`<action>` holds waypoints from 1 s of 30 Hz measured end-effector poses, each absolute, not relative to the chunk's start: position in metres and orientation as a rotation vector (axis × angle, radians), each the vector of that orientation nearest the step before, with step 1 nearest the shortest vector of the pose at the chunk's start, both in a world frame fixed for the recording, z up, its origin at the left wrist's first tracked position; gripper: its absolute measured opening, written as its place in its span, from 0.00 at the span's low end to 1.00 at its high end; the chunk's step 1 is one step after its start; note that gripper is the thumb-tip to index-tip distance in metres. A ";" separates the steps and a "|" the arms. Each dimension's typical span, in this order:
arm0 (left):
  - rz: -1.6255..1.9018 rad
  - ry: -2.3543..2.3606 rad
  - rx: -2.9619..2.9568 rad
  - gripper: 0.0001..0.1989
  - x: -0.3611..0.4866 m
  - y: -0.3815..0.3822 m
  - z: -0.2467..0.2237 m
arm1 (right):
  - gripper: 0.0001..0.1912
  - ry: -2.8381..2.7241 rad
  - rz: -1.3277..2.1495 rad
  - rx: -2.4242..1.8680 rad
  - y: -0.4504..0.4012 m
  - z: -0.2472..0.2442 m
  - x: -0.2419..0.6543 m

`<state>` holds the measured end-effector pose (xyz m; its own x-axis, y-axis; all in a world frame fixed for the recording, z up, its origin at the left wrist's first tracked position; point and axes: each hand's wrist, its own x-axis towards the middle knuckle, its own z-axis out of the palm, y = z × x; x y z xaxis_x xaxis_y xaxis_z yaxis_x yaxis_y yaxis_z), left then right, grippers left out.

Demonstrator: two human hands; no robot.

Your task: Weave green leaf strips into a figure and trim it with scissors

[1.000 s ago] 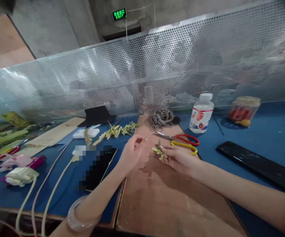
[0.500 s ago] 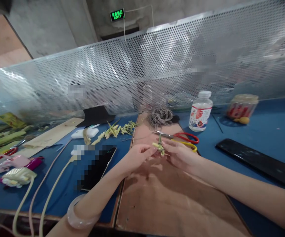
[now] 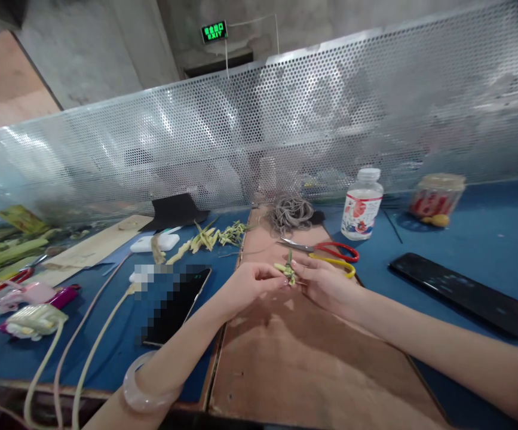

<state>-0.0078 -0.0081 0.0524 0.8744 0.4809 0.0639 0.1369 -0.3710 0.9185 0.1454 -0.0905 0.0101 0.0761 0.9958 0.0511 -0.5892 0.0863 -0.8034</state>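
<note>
Between my two hands, above the brown board [image 3: 259, 370], is a small green and yellowish plant-like piece [image 3: 290, 273] with a short darker green stem pointing up. My left hand [image 3: 254, 285] pinches its left side with thumb and forefinger. From the right, my right hand [image 3: 324, 280] grips it with the fingertips closed. Right behind my right hand lie scissors [image 3: 337, 252] with red and yellow handles, blades toward the left. A tangle of grey cord [image 3: 291, 214] rests at the far end of the board. Similar pale green pieces [image 3: 211, 237] lie in a row left of it.
A white-capped bottle [image 3: 361, 206], a jar [image 3: 437, 197] and a black phone [image 3: 462, 292] stand or lie on the right. Leftward are another phone [image 3: 180, 304], charging cables [image 3: 95, 352], a second pair of scissors [image 3: 5, 283] and long green strips [image 3: 8, 254]. A perforated metal screen [image 3: 196, 137] runs behind.
Both hands stay over the board, their fingers shifting slightly around the green piece, which has turned a little. The view has moved slightly.
</note>
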 end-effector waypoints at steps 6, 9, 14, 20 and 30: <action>0.537 0.632 2.146 0.11 -0.007 -0.009 0.049 | 0.08 -0.658 1.370 -0.724 -0.090 0.007 0.145; 0.656 0.584 2.260 0.08 -0.007 -0.011 0.051 | 0.07 -0.677 1.387 -0.714 -0.090 0.005 0.146; 0.750 0.554 2.431 0.08 -0.009 -0.013 0.052 | 0.06 -0.642 1.427 -0.733 -0.091 0.004 0.146; 0.723 0.568 2.509 0.07 -0.009 -0.011 0.051 | 0.06 -0.602 1.452 -0.769 -0.093 0.008 0.142; 0.662 0.594 2.526 0.09 -0.010 -0.011 0.048 | 0.09 -0.683 1.418 -0.729 -0.091 0.008 0.143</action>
